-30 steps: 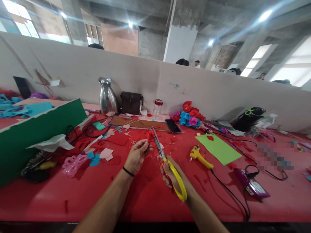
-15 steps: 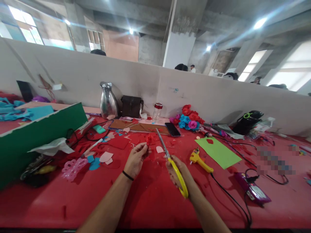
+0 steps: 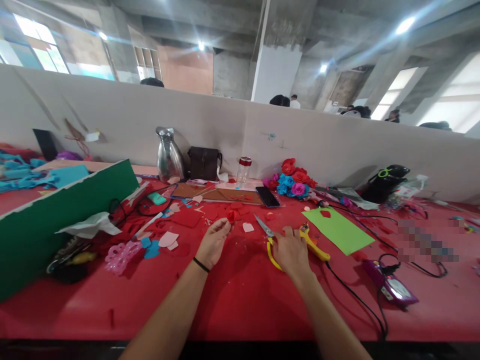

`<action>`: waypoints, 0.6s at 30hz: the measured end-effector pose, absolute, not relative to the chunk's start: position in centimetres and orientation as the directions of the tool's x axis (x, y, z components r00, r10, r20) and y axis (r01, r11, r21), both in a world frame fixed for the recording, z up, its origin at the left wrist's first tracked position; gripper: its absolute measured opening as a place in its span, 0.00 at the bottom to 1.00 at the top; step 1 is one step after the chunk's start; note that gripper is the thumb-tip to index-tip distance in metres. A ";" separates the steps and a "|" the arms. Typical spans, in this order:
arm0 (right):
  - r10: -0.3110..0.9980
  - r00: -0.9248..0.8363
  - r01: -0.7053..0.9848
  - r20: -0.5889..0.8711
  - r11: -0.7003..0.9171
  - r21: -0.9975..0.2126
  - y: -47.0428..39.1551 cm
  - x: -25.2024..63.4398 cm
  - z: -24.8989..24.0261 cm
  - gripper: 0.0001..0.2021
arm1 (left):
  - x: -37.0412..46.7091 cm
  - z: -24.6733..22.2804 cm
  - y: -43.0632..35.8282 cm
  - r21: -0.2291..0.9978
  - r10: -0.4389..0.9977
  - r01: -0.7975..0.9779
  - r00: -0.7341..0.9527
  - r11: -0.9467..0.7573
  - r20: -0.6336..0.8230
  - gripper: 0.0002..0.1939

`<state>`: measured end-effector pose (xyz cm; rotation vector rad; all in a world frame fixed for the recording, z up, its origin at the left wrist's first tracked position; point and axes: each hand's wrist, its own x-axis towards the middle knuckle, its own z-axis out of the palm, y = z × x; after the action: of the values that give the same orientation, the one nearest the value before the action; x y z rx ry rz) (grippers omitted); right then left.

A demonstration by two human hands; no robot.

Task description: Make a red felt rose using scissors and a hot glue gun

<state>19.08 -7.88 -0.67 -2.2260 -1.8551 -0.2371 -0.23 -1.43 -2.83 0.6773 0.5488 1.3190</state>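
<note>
- Two bare hands work over a red table [image 3: 240, 310]. The left hand [image 3: 213, 245] has thumb and fingers pinched together on one small red flower [image 3: 232, 216], held up near the middle of the table.
- The right hand [image 3: 292, 252] is palm down, fingers pointing away; whether they are clamped on anything cannot be told. One pair of yellow-handled scissors [image 3: 267, 229] lies at its thumb side, handle partly covered, blades pointing away and leftward.
- Just right of that hand is one yellow glue gun [image 3: 318, 250], partly covered by it; its black cord [image 3: 356, 295] runs toward the near edge.
- Beyond the right hand are one phone [image 3: 267, 196] and a cluster of red, blue and pink flowers [image 3: 290, 180], too bunched to count.
- Along the back stand one metal flask [image 3: 168, 155], one dark bag [image 3: 204, 164] and one red-lidded jar [image 3: 244, 171], against a pale partition [image 3: 210, 115] that closes the far edge.
- A dark green board [image 3: 75, 220] walls off the left; one light green sheet [image 3: 341, 232] and one purple box [image 3: 392, 285] occupy the right.
- Between the forearms, red tabletop stretches to the near edge.
</note>
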 end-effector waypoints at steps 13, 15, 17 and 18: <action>0.941 0.044 0.331 0.335 0.302 -0.894 -2.8 12.2 -2.1 0.07 | -0.2 -2.9 -1.5 0.743 0.977 -0.645 0.206 0.177 -0.055 0.10; 0.942 0.044 0.293 0.332 0.306 -0.906 -2.7 12.1 -2.0 0.07 | 0.0 -3.0 -1.4 0.732 0.978 -0.658 0.199 0.178 -0.059 0.10; 0.948 0.039 0.244 0.315 0.297 -0.923 -2.7 12.1 -1.8 0.06 | 0.1 -3.0 -1.3 0.720 0.980 -0.671 0.187 0.178 -0.069 0.10; 0.954 0.040 0.198 0.297 0.283 -0.938 -2.7 12.0 -1.8 0.06 | 0.2 -3.0 -1.3 0.717 0.980 -0.673 0.181 0.181 -0.077 0.10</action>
<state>12.01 -2.71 -1.81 -1.1513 -1.4204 0.8413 0.15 -1.27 -2.96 0.6137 0.6124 1.2766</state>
